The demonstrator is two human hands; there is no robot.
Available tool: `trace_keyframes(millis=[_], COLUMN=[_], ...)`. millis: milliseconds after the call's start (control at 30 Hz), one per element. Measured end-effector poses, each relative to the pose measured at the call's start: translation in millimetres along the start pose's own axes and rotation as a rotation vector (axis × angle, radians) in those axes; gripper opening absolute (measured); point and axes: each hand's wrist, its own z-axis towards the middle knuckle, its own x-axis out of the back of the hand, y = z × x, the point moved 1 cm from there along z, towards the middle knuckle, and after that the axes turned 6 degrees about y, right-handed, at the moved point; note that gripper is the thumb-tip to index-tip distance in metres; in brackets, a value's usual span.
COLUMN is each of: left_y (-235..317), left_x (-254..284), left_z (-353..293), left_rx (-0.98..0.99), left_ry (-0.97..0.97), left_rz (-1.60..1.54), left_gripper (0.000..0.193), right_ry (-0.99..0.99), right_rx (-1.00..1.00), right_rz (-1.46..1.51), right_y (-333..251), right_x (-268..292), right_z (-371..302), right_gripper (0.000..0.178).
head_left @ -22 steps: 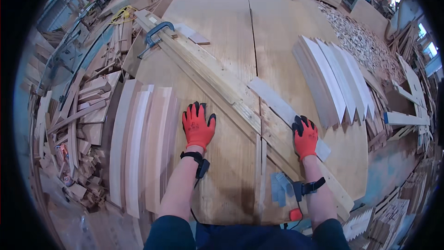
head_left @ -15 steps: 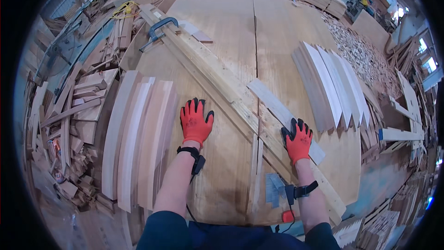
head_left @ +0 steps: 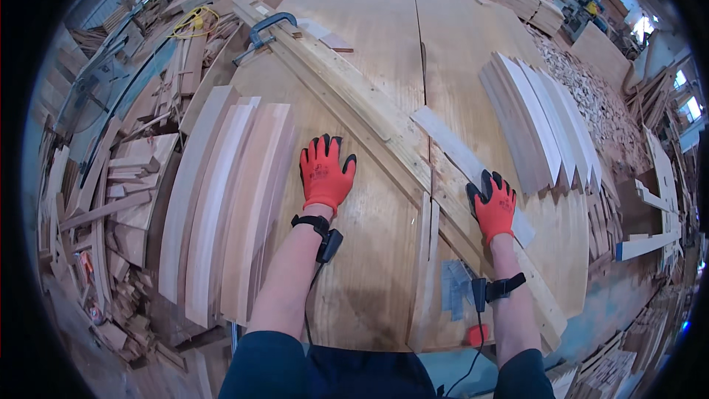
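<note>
My left hand (head_left: 326,175), in a red glove with black fingertips, rests flat on the plywood tabletop (head_left: 354,273), fingers apart. Nothing is in it. In a matching glove, my right hand (head_left: 493,205) lies with its fingers spread over the near part of a long grey-white strip (head_left: 448,140); whether it presses on the strip or the wood beside it I cannot tell. Long wooden boards (head_left: 347,92) run diagonally between the hands, from far left to near right. A blue C-clamp (head_left: 267,29) grips their far end.
A stack of curved wooden pieces (head_left: 221,207) stands left of my left hand. More curved pieces (head_left: 528,122) with pale faces lie at the right. Offcuts (head_left: 122,251) heap up at the left. Near the front edge are a red object (head_left: 476,335) and grey strips (head_left: 456,288).
The whole scene has shifted slightly right and up in the picture as the view moved. Both hands keep about the same places on the table and the boards.
</note>
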Motion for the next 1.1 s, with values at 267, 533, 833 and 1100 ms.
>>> trace_keyframes(millis=[267,533,833,1100], left_y=[6,19,26,25], left_x=[-9,-6,-8,4], left_z=[-3,-31,-21,-21], left_rx=[-0.009,-0.119,-0.014,-0.014], left_ry=[0.078,0.189,0.046,0.009], left_rz=[0.010,-0.133,0.024,0.025], left_gripper=[0.058,0.047,0.058,0.061], right_ry=[-0.007,0.052,-0.033,-0.078], right_rx=[0.028,0.022,-0.025,-0.032], right_rz=[-0.019,0.002,-0.005,0.009], right_y=[4,22,5,0], right_x=[1,16,40,49], right_z=[8,-12,3,-1], right_gripper=[0.062,0.064,0.065,0.066])
